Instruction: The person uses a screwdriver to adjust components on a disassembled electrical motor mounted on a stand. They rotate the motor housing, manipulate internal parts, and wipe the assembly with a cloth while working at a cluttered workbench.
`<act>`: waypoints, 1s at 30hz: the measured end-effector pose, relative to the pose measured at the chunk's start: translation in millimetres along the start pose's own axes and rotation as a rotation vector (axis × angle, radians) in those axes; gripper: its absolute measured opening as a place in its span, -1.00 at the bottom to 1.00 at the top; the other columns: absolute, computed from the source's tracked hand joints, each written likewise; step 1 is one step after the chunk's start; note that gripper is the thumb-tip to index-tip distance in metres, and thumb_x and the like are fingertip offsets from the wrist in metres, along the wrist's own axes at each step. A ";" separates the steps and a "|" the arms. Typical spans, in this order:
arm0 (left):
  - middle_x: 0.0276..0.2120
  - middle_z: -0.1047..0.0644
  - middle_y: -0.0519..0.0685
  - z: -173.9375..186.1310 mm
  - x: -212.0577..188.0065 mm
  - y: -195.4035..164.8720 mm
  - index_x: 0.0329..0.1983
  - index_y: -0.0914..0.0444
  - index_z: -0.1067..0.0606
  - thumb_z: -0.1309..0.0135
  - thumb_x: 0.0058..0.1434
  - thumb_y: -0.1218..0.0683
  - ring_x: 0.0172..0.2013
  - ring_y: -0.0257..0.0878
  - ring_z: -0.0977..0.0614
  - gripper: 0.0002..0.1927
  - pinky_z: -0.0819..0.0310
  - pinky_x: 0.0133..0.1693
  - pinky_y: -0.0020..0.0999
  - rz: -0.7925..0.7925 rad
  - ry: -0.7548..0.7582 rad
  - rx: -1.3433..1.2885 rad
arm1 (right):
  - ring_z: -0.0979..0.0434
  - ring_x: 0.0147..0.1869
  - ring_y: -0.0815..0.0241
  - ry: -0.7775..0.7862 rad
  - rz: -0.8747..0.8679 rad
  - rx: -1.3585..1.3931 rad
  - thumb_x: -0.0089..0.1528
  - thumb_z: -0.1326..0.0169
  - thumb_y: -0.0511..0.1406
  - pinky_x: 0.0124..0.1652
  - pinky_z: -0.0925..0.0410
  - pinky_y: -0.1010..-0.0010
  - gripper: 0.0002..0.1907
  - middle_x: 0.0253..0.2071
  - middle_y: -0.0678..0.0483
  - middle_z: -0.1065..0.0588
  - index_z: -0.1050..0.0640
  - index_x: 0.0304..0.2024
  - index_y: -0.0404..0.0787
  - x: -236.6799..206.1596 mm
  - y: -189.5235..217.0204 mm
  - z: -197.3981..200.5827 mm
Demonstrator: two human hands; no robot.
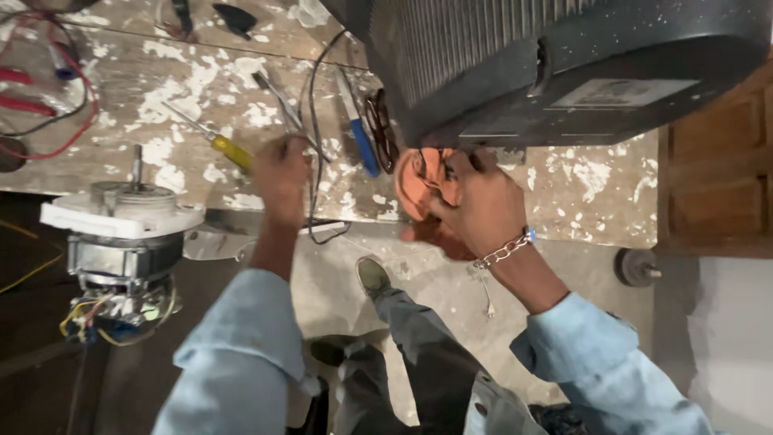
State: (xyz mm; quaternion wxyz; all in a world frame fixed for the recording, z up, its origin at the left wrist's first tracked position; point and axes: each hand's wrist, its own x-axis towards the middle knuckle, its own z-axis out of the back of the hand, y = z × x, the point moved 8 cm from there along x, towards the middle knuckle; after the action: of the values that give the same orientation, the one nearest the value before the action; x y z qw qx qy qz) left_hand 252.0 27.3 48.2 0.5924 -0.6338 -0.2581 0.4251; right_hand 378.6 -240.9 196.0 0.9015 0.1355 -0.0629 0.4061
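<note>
While the right hand (481, 201) presses a bunched orange rag (427, 187) under the dark ribbed appliance (555, 72) at the desk (161, 105) edge, fingers closed on it, the left hand (279, 179) is curled near the yellow-handled screwdriver (229, 151); whether it grips anything, I cannot tell.

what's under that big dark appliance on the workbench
Its near edge overhangs the paint-spattered bench. Below the dark appliance, the right hand holds an orange cloth. Anything further beneath is hidden.
</note>
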 end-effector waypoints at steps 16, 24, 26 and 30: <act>0.45 -0.29 0.08 7.6 -104.0 -163.7 0.57 0.25 -0.11 0.24 0.47 -0.21 0.36 -0.03 -0.38 -0.29 -0.29 0.32 -0.14 -0.337 0.212 -0.559 | -0.07 0.69 -0.04 -0.073 0.348 1.044 0.58 0.35 0.02 0.57 -0.04 0.16 -0.38 0.61 -0.04 -0.09 -0.19 0.57 -0.13 45.0 212.9 60.4; 0.52 -0.18 0.07 57.9 -132.1 -188.0 0.56 0.35 -0.06 0.43 0.55 -0.17 0.51 -0.13 -0.17 -0.32 0.01 0.46 -0.28 -0.381 0.056 -0.716 | -0.27 0.62 0.01 0.104 0.502 1.293 0.52 0.13 -0.07 0.54 -0.15 0.19 -0.41 0.54 -0.12 -0.30 -0.27 0.49 -0.27 75.5 283.6 84.9; 0.50 -0.22 0.05 61.2 -136.6 -197.9 0.54 0.33 -0.11 0.40 0.53 -0.17 0.50 -0.11 -0.20 -0.33 -0.02 0.44 -0.29 -0.358 0.127 -0.770 | -0.40 0.52 0.08 -0.009 0.482 1.268 0.52 0.10 -0.13 0.47 -0.27 0.27 -0.49 0.45 -0.11 -0.40 -0.39 0.40 -0.30 70.6 284.7 97.1; 0.46 -0.21 0.10 138.5 -133.2 -247.9 0.54 0.26 -0.08 0.15 0.53 -0.15 0.47 -0.01 -0.22 -0.34 -0.13 0.45 -0.06 -0.719 0.016 -0.865 | -0.40 0.46 0.03 0.071 0.531 1.570 0.53 0.04 -0.26 0.53 -0.24 0.22 -0.60 0.33 -0.17 -0.43 -0.41 0.34 -0.38 26.7 304.8 110.9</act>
State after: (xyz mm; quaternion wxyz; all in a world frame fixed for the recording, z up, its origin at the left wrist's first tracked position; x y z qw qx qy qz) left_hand 111.5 31.1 328.5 0.3883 -0.6943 -0.6041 0.0470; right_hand 167.5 -61.5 366.7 0.4205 0.6929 0.2376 0.5353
